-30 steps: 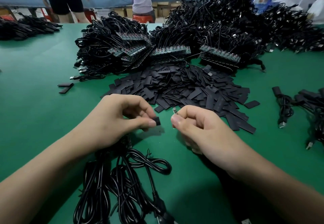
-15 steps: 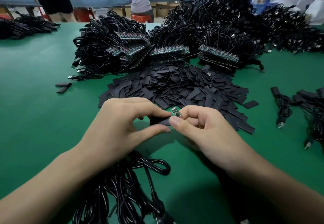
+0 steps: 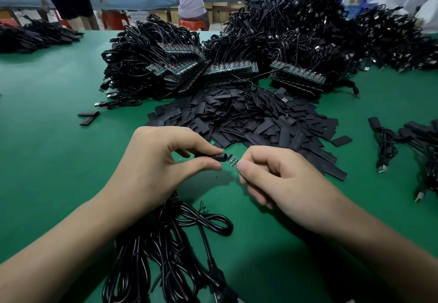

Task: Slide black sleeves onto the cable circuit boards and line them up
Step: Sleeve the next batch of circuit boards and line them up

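Note:
My left hand [image 3: 156,167] pinches a black sleeve [image 3: 212,157] between thumb and fingers, its open mouth facing right. My right hand [image 3: 279,179] pinches a small green circuit board [image 3: 232,162], whose free end touches the sleeve's mouth. Both are held just above the green table [image 3: 47,151]. A heap of loose black sleeves [image 3: 248,120] lies right behind my hands. Under my left wrist lie bundled black cables [image 3: 170,238].
Big piles of black cables with rows of circuit boards [image 3: 227,70] fill the back of the table. Two stray sleeves [image 3: 88,116] lie at the left, sleeved cables [image 3: 407,141] at the right. Two people stand at a far bench [image 3: 142,1].
The sleeve and board came together, then my left hand turned the sleeve so its open mouth faces the board. Both hands rose slightly.

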Motion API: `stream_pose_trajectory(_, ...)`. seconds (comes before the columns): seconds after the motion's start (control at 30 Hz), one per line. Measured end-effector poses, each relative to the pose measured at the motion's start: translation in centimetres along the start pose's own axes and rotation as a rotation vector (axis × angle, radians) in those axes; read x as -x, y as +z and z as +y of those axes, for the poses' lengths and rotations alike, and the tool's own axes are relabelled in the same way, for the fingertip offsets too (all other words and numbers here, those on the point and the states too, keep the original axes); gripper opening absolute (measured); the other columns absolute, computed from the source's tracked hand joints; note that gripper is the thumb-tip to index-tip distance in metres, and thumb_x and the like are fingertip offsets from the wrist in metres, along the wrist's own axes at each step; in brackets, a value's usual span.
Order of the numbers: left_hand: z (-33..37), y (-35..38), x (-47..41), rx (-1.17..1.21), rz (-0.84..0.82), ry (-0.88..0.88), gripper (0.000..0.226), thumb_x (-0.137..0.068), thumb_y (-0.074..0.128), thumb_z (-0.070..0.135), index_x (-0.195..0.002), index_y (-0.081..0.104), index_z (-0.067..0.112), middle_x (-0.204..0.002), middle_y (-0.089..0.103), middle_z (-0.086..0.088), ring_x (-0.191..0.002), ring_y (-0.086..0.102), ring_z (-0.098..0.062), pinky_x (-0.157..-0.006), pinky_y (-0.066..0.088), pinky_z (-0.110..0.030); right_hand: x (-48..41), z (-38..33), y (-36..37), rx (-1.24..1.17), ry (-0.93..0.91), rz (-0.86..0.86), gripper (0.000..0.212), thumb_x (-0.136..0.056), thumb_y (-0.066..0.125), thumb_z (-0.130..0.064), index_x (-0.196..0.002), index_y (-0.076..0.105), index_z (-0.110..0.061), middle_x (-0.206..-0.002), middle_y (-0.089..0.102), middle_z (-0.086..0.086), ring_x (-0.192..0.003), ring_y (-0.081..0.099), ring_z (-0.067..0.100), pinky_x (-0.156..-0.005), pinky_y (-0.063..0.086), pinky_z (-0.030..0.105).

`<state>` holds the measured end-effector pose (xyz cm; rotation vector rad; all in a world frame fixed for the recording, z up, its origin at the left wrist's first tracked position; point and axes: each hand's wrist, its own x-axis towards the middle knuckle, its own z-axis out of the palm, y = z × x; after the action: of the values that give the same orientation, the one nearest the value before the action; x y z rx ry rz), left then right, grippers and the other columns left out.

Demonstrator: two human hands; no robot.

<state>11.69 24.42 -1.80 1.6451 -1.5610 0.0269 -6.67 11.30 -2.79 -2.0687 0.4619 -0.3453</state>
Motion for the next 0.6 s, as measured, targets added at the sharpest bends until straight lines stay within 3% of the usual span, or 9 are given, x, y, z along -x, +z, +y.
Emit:
stream_pose_trajectory(0.1,-0.1,0.0,0.0,-0.053,-0.034,0.04,0.019,-0.076,0.08,0.04,-0.091,0.081,0.029,-0.084,0.074,0.019,-0.079,0.069,0.0,-0.073,0.056,-0.026,0.0,-0.4,-0.1,0.081,-0.008,0.01,0.028,-0.101,0.056,-0.031,-0.078,0.061,-0.017,-0.055,0.049,-0.006,-0.048,0.039,0.002,-0.05,0.032,0.016)
stream_pose_trajectory(0.27,-0.2,-0.4,0.1,-0.232,-0.154,0.215,0.016,-0.087,0.075,0.039,-0.096,0.082,0.028,-0.093,0.074,0.017,-0.08,0.07,-0.008,-0.071,0.058,-0.037,0.3,-0.6,-0.2,0.209,0.013,-0.055,0.029,-0.1,0.058,-0.033,-0.075,0.065,-0.02,-0.052,0.044,-0.011,-0.047,0.035,0.004,-0.05,0.033,0.015)
stream_pose_trajectory(0.43,-0.4,-0.6,-0.1,-0.379,-0.153,0.454,0.015,-0.091,0.074,0.035,-0.097,0.082,0.025,-0.094,0.075,0.013,-0.075,0.068,-0.013,-0.074,0.053,-0.036,0.0,0.0,-0.3,-0.026,0.091,-0.143,0.029,-0.102,0.057,-0.026,-0.077,0.066,-0.016,-0.052,0.039,-0.008,-0.05,0.031,0.012,-0.051,0.027,0.027)
stream_pose_trajectory(0.5,-0.4,-0.6,0.0,-0.374,-0.149,0.466,0.014,-0.091,0.074,0.035,-0.098,0.082,0.025,-0.094,0.075,0.013,-0.074,0.068,-0.014,-0.073,0.053,-0.037,-0.1,0.3,-0.2,-0.104,0.105,-0.158,0.029,-0.104,0.057,-0.024,-0.078,0.067,-0.014,-0.052,0.04,-0.008,-0.049,0.032,0.01,-0.05,0.027,0.027)
stream_pose_trajectory(0.6,-0.3,-0.4,0.1,-0.315,-0.169,0.429,0.015,-0.091,0.074,0.035,-0.099,0.081,0.024,-0.094,0.074,0.013,-0.075,0.068,-0.013,-0.072,0.053,-0.037,-0.1,0.6,0.0,-0.033,0.073,-0.166,0.026,-0.103,0.058,-0.029,-0.083,0.069,-0.018,-0.054,0.044,-0.008,-0.052,0.033,0.013,-0.053,0.027,0.031)
